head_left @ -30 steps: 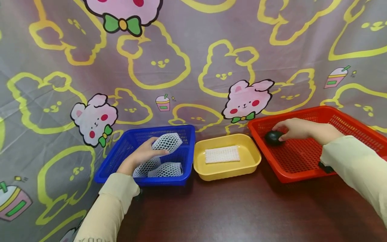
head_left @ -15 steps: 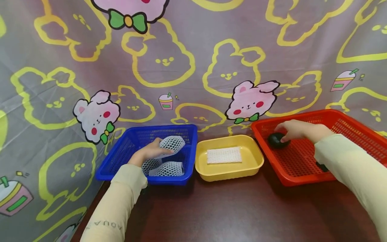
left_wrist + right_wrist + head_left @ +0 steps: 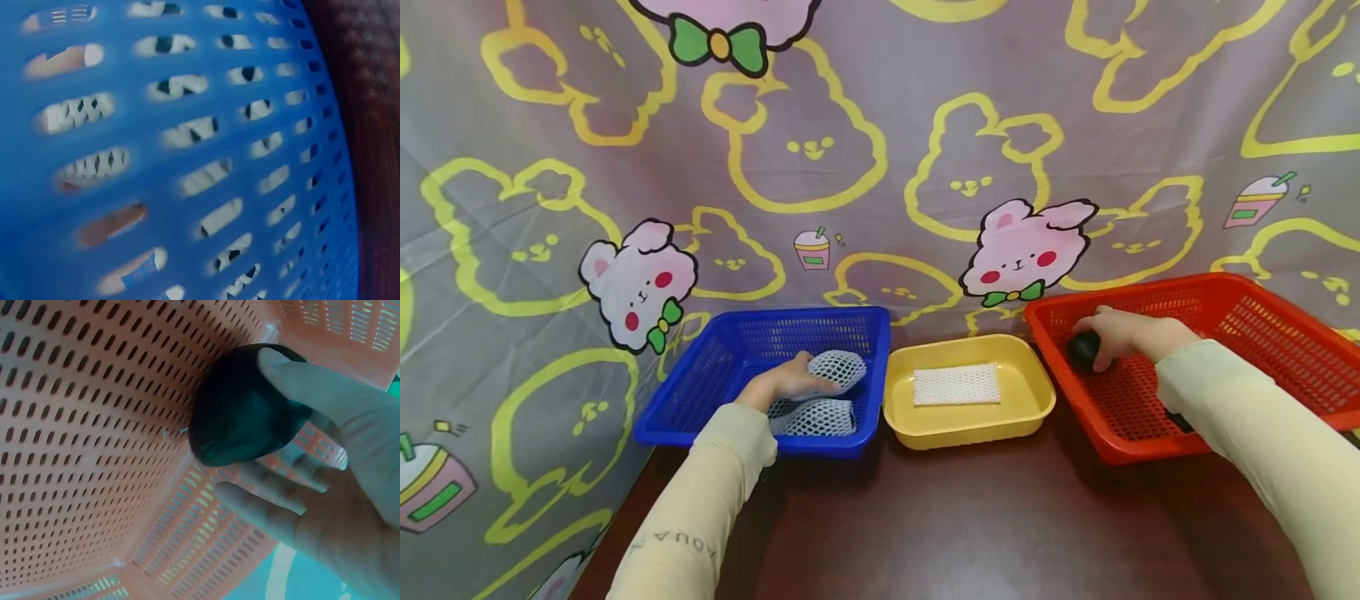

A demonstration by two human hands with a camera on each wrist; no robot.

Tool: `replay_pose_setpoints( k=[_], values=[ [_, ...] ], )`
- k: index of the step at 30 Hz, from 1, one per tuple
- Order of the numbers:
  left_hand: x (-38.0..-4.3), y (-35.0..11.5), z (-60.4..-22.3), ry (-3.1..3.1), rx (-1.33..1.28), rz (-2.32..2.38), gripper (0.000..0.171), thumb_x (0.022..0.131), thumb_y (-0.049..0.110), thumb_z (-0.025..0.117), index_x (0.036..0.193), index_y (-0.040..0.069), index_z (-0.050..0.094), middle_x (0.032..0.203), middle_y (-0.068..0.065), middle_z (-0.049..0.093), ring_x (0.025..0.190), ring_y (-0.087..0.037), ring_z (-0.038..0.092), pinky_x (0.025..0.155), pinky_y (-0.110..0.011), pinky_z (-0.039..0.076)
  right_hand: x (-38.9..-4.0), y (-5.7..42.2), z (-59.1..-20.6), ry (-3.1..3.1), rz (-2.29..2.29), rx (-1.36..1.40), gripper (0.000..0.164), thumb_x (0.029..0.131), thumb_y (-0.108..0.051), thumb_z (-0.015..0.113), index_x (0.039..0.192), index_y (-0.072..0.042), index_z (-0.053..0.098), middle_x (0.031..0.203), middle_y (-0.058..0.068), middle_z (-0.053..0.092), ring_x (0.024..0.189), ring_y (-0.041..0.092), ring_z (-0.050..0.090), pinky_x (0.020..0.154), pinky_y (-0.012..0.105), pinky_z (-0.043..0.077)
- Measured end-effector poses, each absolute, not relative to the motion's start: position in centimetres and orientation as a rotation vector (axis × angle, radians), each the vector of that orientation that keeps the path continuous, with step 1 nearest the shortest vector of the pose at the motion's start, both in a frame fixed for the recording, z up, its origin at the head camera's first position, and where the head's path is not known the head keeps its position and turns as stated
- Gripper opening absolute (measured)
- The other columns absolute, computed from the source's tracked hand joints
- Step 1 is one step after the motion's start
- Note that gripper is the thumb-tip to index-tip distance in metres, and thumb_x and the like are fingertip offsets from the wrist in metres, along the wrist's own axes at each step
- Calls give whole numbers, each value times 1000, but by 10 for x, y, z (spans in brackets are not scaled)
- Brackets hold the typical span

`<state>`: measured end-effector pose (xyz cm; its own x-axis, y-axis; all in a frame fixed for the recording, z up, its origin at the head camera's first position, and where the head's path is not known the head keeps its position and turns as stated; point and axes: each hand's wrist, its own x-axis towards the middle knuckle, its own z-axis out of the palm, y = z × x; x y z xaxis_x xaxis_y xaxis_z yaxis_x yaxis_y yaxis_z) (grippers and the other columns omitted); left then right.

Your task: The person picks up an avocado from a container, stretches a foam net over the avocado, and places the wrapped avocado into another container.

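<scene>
My left hand (image 3: pixel 793 379) holds a dark avocado in a white foam net (image 3: pixel 841 369), low inside the blue basket (image 3: pixel 692 433). Under it lie other netted avocados (image 3: pixel 820 418). In the left wrist view the slotted basket wall (image 3: pixel 244 169) covers most of the hand; pieces of white netting and skin show through the slots. My right hand (image 3: pixel 1123 333) grips a bare dark avocado (image 3: pixel 247 409) at the left end of the red basket (image 3: pixel 75 431). The thumb lies on its top, with fingertips beneath it.
Between the two baskets stands a yellow tray (image 3: pixel 1022 408) with one flat white foam net (image 3: pixel 957 385) in it. Another dark item (image 3: pixel 1178 421) in the red basket is partly hidden by the right sleeve. A patterned curtain (image 3: pixel 865 125) hangs behind the dark table (image 3: pixel 955 517).
My left hand has moved down and slightly right with the netted avocado, deeper into the blue basket. My right hand has shifted its hold on the avocado, turning it more upright.
</scene>
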<state>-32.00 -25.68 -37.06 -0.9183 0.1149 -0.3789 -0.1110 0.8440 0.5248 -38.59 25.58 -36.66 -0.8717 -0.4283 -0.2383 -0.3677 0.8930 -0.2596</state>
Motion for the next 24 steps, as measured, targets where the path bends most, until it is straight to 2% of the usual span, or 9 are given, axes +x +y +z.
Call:
replay_pose_setpoints(
  k=[4, 7, 11, 13, 16, 24],
  values=[
    [-321, -251, -371, 2587, 5, 749, 102, 96, 42, 67, 159, -8, 5, 165, -31, 10, 150, -49, 15, 117, -60, 23, -387, 254, -369, 2718, -267, -535, 73, 72, -7, 92, 134, 9, 55, 116, 31, 51, 106, 48, 53, 95, 64, 47],
    [-320, -248, -374, 2580, -13, 744, 102, 96, 41, 68, 160, -7, 5, 165, -30, 9, 150, -49, 14, 117, -60, 22, -404, 264, -391, 2697, -233, -549, 77, 69, -10, 95, 134, 6, 55, 117, 27, 58, 108, 47, 54, 96, 66, 45],
    [-319, -246, -380, 2595, -31, 738, 98, 96, 41, 68, 159, -6, 9, 162, -32, 17, 148, -49, 20, 116, -59, 25, -422, 277, -419, 2663, -280, -516, 87, 66, -17, 97, 138, 1, 53, 119, 22, 62, 109, 45, 55, 95, 68, 44],
    [-319, -247, -380, 2610, -25, 728, 96, 96, 41, 68, 158, -7, 12, 160, -34, 21, 147, -50, 23, 116, -58, 27, -419, 275, -417, 2639, -322, -473, 91, 65, -21, 98, 141, -2, 51, 121, 23, 61, 110, 45, 54, 95, 69, 44],
    [-320, -246, -378, 2622, -20, 719, 93, 97, 41, 67, 156, -7, 13, 159, -35, 22, 146, -50, 24, 116, -58, 27, -402, 264, -397, 2626, -331, -441, 90, 68, -19, 97, 141, 1, 48, 124, 27, 58, 112, 48, 52, 97, 69, 43],
    [-322, -240, -378, 2651, -57, 618, 97, 100, 43, 64, 159, -8, 7, 162, -33, 18, 148, -49, 22, 117, -58, 26, -390, 254, -384, 2620, -308, -461, 88, 71, -24, 95, 139, 4, 47, 122, 29, 58, 113, 51, 53, 97, 69, 42]
  ],
)
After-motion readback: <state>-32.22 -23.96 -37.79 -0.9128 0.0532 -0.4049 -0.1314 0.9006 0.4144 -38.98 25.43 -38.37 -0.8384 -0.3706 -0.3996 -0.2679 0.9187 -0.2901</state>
